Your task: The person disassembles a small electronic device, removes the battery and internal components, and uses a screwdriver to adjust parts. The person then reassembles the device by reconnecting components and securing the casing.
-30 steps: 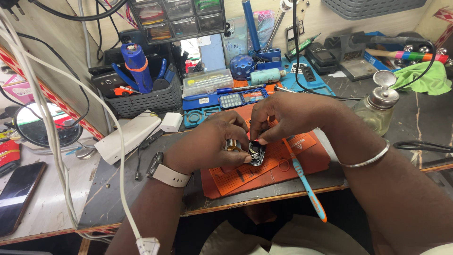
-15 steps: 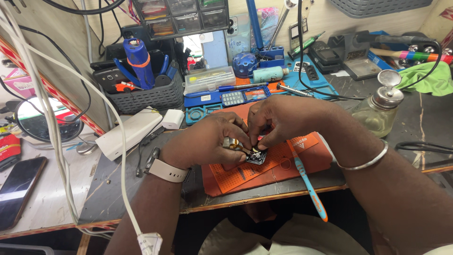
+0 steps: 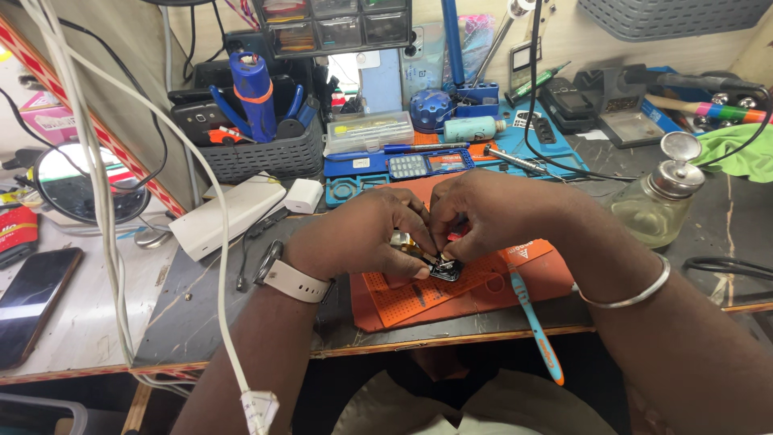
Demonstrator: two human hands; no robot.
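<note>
While both our hands meet over the orange mat (image 3: 483,286) on the bench (image 3: 201,314), our left hand (image 3: 362,242) and right hand (image 3: 491,213) pinch a small dark part (image 3: 444,270). We judge the fiddly work midway; the blue toothbrush (image 3: 535,326) lies unused alongside.

Left hand (image 3: 362,238) and right hand (image 3: 483,211) meeting over an orange mat (image 3: 483,286), fingertips pinching a small dark component (image 3: 444,270). Blue toothbrush (image 3: 535,326) lying near right; glass bottle (image 3: 660,201) farther right on the surface (image 3: 201,314).
</note>
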